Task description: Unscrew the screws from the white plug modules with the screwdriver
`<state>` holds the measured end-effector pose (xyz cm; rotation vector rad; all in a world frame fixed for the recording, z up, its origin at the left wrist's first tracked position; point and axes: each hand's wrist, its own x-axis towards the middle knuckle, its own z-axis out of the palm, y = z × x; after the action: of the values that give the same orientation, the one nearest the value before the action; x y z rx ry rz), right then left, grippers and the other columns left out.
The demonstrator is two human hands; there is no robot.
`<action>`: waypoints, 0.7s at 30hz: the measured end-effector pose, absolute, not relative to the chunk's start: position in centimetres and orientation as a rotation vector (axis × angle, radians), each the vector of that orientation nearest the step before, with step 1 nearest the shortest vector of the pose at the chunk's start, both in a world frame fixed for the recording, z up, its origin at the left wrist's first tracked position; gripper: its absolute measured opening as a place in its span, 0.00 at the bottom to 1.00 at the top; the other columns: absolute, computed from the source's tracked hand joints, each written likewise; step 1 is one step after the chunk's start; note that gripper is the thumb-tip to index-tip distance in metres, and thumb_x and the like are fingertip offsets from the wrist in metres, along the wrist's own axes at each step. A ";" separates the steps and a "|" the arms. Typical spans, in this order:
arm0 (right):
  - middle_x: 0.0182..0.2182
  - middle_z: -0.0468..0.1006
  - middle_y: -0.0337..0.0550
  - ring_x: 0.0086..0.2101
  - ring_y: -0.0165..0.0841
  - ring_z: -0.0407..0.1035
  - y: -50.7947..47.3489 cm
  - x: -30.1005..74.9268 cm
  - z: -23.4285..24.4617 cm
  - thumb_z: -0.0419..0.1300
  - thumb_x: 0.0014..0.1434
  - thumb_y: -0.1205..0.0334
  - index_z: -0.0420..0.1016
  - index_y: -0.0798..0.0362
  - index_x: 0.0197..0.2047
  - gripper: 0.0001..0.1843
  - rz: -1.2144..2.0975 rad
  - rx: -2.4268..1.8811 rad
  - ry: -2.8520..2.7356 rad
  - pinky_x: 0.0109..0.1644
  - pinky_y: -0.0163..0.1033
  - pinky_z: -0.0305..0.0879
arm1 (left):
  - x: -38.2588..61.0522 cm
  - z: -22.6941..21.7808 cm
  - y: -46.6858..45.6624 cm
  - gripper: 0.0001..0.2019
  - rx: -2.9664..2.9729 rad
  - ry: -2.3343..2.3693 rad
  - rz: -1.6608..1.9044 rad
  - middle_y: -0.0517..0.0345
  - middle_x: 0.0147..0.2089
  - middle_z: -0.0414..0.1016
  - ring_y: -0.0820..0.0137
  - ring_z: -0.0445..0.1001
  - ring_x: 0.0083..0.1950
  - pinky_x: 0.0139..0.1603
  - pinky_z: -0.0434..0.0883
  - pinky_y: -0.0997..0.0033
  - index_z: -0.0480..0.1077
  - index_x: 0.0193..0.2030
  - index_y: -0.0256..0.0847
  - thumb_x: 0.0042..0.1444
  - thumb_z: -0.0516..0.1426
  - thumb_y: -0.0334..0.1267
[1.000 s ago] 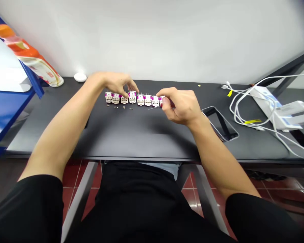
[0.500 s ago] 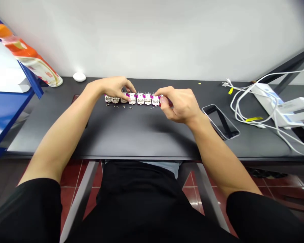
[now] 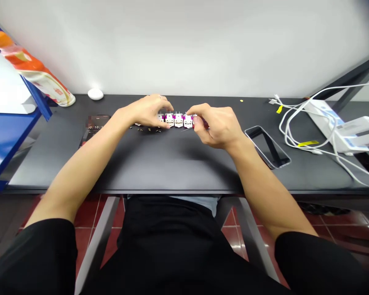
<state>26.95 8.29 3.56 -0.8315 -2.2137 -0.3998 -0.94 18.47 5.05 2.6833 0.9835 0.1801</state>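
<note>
A row of small white plug parts with magenta trim (image 3: 178,119) stands on the black desk (image 3: 172,159). My left hand (image 3: 146,111) lies over the row's left end, fingers curled down onto the pieces and hiding several of them. My right hand (image 3: 217,126) sits at the row's right end, thumb and fingers pinched round a thin tool with a red handle whose metal tip (image 3: 186,130) points left along the desk. Tiny screws (image 3: 149,130) lie in front of the row.
A dark phone (image 3: 267,146) lies to the right of my right hand. White cables (image 3: 298,123) and a white power strip (image 3: 341,127) fill the right end. A timer device (image 3: 94,125), a white puck (image 3: 95,94) and an orange bottle (image 3: 33,69) sit at the left, by a blue shelf.
My left hand has slid to the right along the row and now covers its left pieces. The timer device at the left has come into sight. My right hand has stayed put.
</note>
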 end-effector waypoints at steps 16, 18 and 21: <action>0.23 0.73 0.34 0.22 0.32 0.67 8.3 27.4 3.7 0.52 0.70 0.66 0.80 0.49 0.53 0.17 -0.421 -0.833 -2.212 0.32 0.40 0.60 | -0.2 5.3 12.9 0.25 2.823 0.918 0.384 0.46 0.56 0.85 0.40 0.76 0.67 0.68 0.69 0.44 0.83 0.58 0.45 0.58 0.70 0.54; 0.22 0.71 0.33 0.22 0.32 0.66 8.3 27.3 3.6 0.52 0.70 0.66 0.80 0.49 0.53 0.17 -0.418 -0.849 -2.214 0.31 0.40 0.60 | 0.2 4.9 11.4 0.24 2.858 0.895 0.326 0.47 0.53 0.86 0.42 0.78 0.62 0.65 0.70 0.45 0.83 0.55 0.45 0.57 0.71 0.55; 0.21 0.69 0.32 0.21 0.32 0.65 8.3 27.2 3.5 0.52 0.70 0.65 0.80 0.49 0.53 0.17 -0.395 -0.870 -2.232 0.31 0.40 0.58 | 0.7 3.9 9.9 0.21 2.864 0.933 0.224 0.47 0.47 0.85 0.49 0.81 0.51 0.61 0.70 0.47 0.83 0.50 0.44 0.63 0.69 0.59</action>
<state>27.22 8.29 3.49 -0.8699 -2.2317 -0.3951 0.66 9.90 3.92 2.8638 0.9325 0.2245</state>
